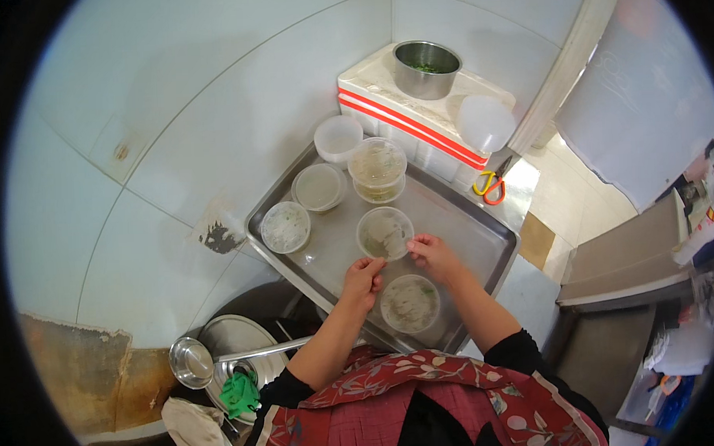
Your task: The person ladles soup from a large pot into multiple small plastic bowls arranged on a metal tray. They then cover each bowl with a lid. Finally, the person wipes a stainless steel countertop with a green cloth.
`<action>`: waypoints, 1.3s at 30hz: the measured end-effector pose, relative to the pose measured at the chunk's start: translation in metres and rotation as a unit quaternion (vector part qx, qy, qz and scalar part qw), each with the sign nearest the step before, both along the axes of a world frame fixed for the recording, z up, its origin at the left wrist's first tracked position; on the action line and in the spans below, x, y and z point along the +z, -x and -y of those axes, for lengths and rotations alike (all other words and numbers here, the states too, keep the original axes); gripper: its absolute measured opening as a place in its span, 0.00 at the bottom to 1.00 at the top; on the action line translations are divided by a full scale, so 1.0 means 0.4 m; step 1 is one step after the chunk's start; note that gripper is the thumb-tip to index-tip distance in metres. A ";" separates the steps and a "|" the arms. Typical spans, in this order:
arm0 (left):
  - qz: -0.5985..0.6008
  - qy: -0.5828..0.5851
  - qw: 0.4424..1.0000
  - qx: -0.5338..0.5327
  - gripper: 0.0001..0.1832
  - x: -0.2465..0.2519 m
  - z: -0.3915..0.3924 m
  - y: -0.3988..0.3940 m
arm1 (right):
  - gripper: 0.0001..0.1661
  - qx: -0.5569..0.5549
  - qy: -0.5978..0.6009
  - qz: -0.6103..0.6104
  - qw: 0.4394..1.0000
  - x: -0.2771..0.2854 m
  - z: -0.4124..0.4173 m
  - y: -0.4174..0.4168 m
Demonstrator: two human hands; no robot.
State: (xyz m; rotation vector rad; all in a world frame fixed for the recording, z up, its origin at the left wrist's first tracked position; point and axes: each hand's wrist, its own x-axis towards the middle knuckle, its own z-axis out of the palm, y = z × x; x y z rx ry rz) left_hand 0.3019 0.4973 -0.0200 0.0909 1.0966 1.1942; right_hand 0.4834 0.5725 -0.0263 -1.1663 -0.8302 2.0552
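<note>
A rectangular metal tray [451, 219] holds several round plastic tubs with translucent lids. Both hands touch the rim of one lidded tub [385, 233] near the tray's middle: my left hand [366, 280] at its lower edge, my right hand [432, 255] at its right edge, thumbs and fingertips pinched there. Just below them sits another lidded tub [410, 304]. Farther up stand stacked tubs [377, 162], a cloudy tub [318, 188] and a lidded tub [286, 227]. A white plastic tub [339, 138] is at the tray's far corner.
Behind the tray, a white foam box [382, 104] bears a steel pot [428, 73] with chopped greens and a translucent plastic piece [486, 124]. Scissors [492, 187] lie right of it. At lower left are a metal ladle [191, 363], a round lid [237, 333] and a green cloth [240, 394].
</note>
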 end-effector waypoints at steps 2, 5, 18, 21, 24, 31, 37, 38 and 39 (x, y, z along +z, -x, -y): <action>0.011 -0.012 1.000 -0.012 0.09 -0.027 -0.029 -0.014 | 0.09 -0.057 -0.014 -0.026 0.998 -0.043 0.011 -0.016; 0.016 -0.048 0.997 -0.051 0.10 -0.042 -0.066 -0.030 | 0.09 -0.127 -0.017 -0.062 0.990 -0.059 0.038 -0.037; -0.244 -0.104 0.933 -0.244 0.13 0.033 -0.100 -0.009 | 0.14 -0.052 0.011 0.027 0.998 0.037 0.075 -0.137; -0.289 -0.098 0.878 -0.370 0.12 0.042 0.003 0.041 | 0.17 0.156 -0.037 0.166 0.973 0.064 0.158 -0.190; -0.235 -0.078 0.881 -0.403 0.10 0.038 0.061 0.062 | 0.15 0.226 0.005 0.147 0.963 0.057 0.243 -0.203; -0.046 0.001 0.940 -0.338 0.09 -0.024 0.092 0.075 | 0.10 0.073 0.003 0.036 0.997 -0.008 0.253 -0.185; -0.036 0.020 0.973 -0.228 0.09 -0.021 0.115 0.046 | 0.10 0.036 -0.015 0.082 0.996 0.053 0.222 -0.157; -0.038 0.014 0.975 -0.217 0.09 -0.026 0.113 0.045 | 0.10 0.045 -0.012 0.095 0.994 0.066 0.223 -0.155; -0.040 0.002 0.977 -0.210 0.09 -0.022 0.109 0.037 | 0.10 0.044 -0.025 0.105 0.993 0.067 0.228 -0.157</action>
